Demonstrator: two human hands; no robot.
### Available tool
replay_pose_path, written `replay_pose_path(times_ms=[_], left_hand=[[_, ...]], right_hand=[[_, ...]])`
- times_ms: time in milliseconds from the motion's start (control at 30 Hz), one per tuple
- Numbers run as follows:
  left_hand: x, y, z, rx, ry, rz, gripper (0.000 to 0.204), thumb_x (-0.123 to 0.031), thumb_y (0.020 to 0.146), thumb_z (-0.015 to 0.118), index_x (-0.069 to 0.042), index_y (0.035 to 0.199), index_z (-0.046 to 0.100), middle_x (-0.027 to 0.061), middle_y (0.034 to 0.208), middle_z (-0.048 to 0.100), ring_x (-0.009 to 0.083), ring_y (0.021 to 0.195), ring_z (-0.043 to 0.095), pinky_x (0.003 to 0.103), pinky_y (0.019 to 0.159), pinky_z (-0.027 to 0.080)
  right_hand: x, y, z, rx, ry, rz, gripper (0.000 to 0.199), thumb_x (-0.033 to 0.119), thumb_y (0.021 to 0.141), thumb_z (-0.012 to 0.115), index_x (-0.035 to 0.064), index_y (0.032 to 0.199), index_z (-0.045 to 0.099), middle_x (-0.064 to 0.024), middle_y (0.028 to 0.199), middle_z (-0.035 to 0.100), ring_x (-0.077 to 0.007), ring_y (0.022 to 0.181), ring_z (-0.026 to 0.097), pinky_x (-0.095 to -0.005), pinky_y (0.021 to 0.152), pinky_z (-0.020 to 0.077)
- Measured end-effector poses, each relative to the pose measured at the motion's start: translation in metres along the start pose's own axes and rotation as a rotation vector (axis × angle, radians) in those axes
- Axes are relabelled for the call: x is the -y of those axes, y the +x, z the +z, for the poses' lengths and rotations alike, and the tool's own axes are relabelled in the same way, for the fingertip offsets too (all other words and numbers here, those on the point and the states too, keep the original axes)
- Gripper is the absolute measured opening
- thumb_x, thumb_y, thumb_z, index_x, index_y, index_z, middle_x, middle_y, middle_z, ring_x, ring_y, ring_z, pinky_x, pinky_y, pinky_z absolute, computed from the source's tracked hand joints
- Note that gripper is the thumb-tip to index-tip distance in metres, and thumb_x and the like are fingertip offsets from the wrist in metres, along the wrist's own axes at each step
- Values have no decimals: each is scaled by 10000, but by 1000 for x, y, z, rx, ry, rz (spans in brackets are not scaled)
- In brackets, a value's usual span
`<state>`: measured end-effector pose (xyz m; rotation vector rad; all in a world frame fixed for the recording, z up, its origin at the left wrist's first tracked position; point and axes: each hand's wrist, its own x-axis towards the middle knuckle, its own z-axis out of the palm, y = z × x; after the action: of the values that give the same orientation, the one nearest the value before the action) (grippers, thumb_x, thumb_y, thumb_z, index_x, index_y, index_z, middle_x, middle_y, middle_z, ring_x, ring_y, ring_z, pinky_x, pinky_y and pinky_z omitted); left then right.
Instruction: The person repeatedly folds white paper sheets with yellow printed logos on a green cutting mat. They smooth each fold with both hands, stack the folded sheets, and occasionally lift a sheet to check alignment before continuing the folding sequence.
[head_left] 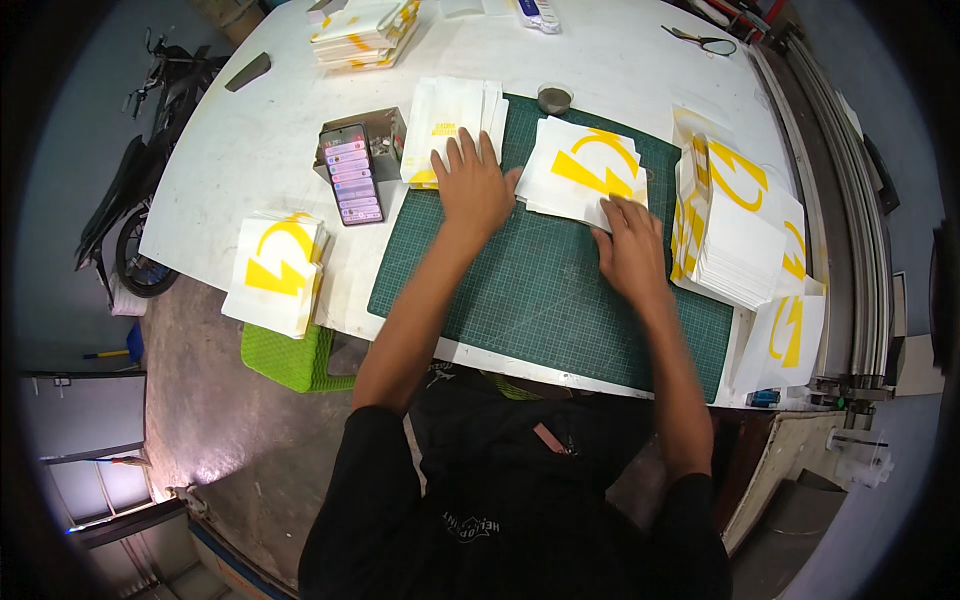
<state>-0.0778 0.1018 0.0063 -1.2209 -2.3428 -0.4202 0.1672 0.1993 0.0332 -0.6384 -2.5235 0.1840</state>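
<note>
My left hand (472, 190) lies with spread fingers on a stack of flat white paper bags (455, 100) at the far edge of the green cutting mat (480, 270). Its thumb reaches toward a second, fanned stack of paper bags (560, 150) with a yellow print. At that stack's near right corner is my right hand (632, 245), its bent fingers over the edge and its thumb at the near side. The undersides of both stacks are hidden.
A phone (353, 175) leans on a small box (385, 130). More bag stacks stand at left (275, 270), back (365, 35) and right (740, 225). A small round bowl (554, 98) is beyond the mat, scissors (705, 42) far right, a green stool (285, 360) below the table's left edge.
</note>
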Motion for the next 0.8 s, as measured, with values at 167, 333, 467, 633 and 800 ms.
replay_pose_path(times_ms=[167,333,467,633,800], left_hand=[[-11,-83,-65,39,-342,66,633,-371,960,728,15,1435,566,298,1507,484,496,1442,413,697,1189,248],[-22,-147,-88,123,-495,-52,545,-310,956,751,2,1381,615,274,1501,491,475,1450,405,674,1199,245],[-19,-172,-86,112,-636,-117,507,-282,942,769,14,1336,651,241,1459,543,465,1436,424,624,1194,297],[-20,-170,-83,96,-708,-163,450,-274,942,775,11,1277,682,204,1408,598,440,1388,483,561,1170,354],[-22,-169,-83,106,-678,-142,412,-257,944,772,3,1254,698,186,1381,623,422,1379,495,551,1162,362]], right_hand=[[-34,13,40,138,-140,-120,296,98,926,698,14,1210,686,-153,1220,729,-307,1201,651,-537,1158,385],[-28,6,34,90,-241,-155,196,74,938,628,26,1112,703,-147,1167,750,-302,1135,686,-553,1146,396],[-29,5,32,72,-148,-171,142,73,945,597,34,1031,703,-147,1098,751,-301,1071,696,-542,1136,413],[-37,1,37,-5,-124,-148,88,113,944,660,40,921,703,-126,970,746,-292,969,704,-501,1044,454],[-34,5,25,0,28,14,237,259,893,790,46,828,710,-125,834,731,-295,881,706,-454,940,460]])
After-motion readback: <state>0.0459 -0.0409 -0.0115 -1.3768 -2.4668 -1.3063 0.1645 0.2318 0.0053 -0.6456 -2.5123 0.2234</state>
